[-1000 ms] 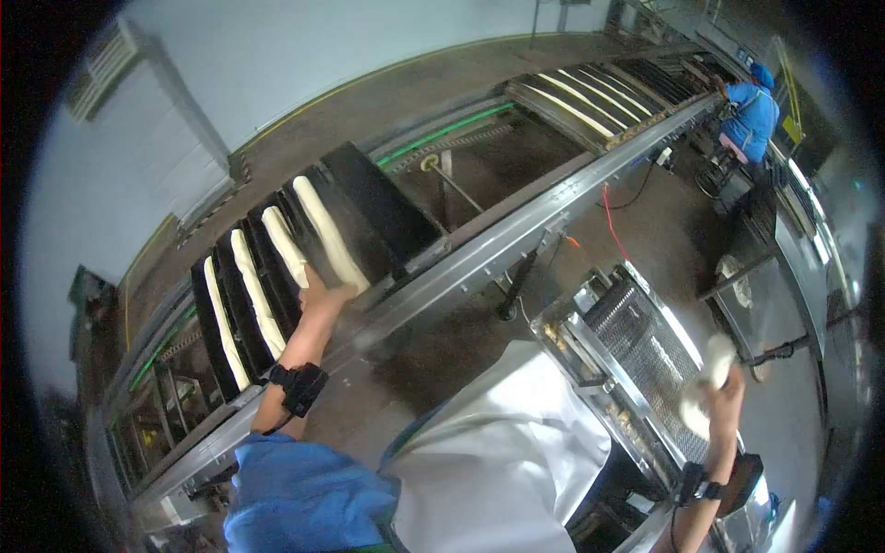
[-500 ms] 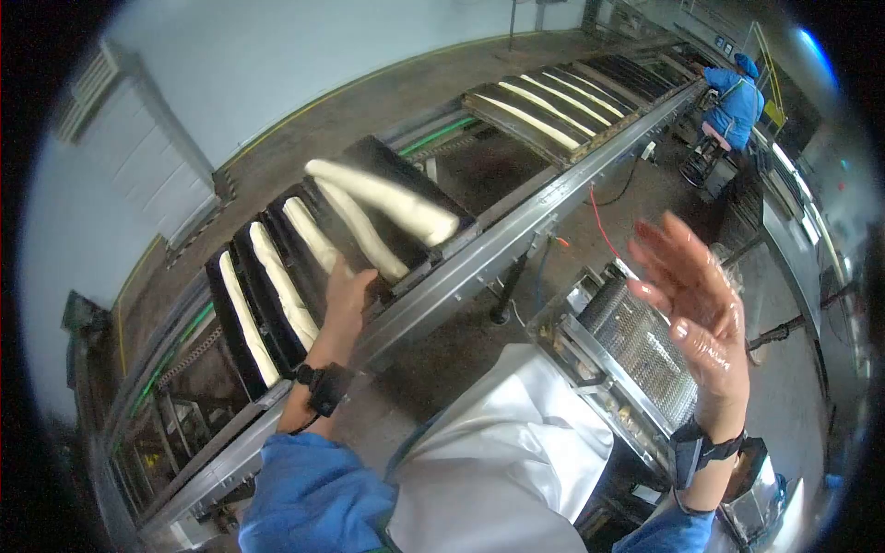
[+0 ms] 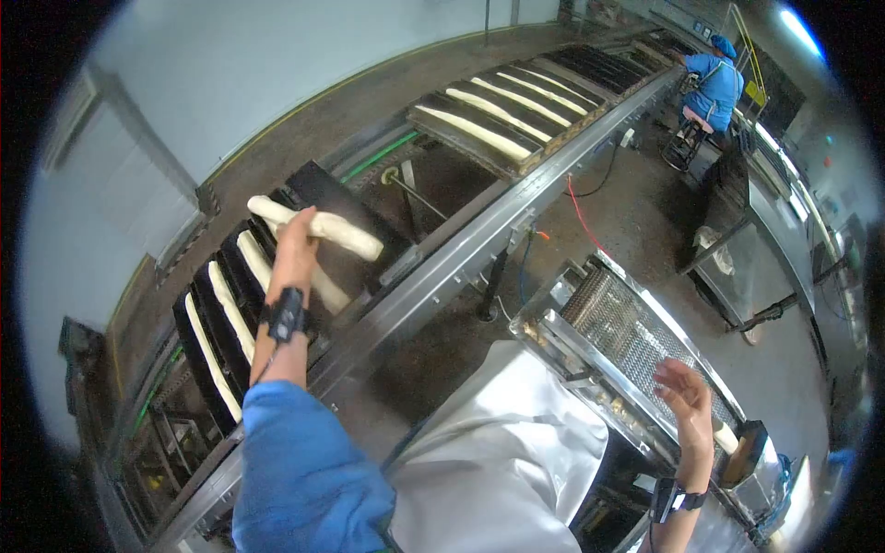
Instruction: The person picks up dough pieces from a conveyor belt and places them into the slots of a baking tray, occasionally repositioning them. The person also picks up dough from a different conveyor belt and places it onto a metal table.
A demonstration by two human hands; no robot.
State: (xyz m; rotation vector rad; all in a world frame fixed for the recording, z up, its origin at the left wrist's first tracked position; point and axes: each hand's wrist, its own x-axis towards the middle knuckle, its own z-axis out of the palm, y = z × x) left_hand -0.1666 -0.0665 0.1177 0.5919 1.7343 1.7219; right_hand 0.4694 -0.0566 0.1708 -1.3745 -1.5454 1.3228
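Dough stick (image 3: 336,232): long and pale, raised clear above the black tray (image 3: 321,184) at ten o'clock of the view. It lies roughly level, with its free end pointing toward three o'clock.

Left hand (image 3: 295,241): clenched around the stick near its ten-o'clock end, fingers wrapped over it. A dark wrist band (image 3: 286,318) sits on the forearm below, with the blue sleeve (image 3: 295,461) behind it.

Tray: dark and channelled, seated on the conveyor line beside the steel rail (image 3: 461,263). Three further dough pieces (image 3: 226,309) lie lengthwise in its channels on the seven-o'clock side of the held stick. One more lies partly hidden beneath the hand.

Right hand (image 3: 687,394): at four o'clock of the view, palm open and fingers spread, grasping nothing. It hovers at the near edge of the wire-mesh belt machine (image 3: 627,332). A pale lump (image 3: 728,438) lies just beside the hand at its five o'clock; what it is cannot be told.

White apron (image 3: 498,461): fills six o'clock.

Second tray (image 3: 544,147): farther up the line at twelve o'clock, carrying four dough sticks.

Co-worker (image 3: 712,85): dressed in blue, seated at one o'clock, well apart from the person's own hands.
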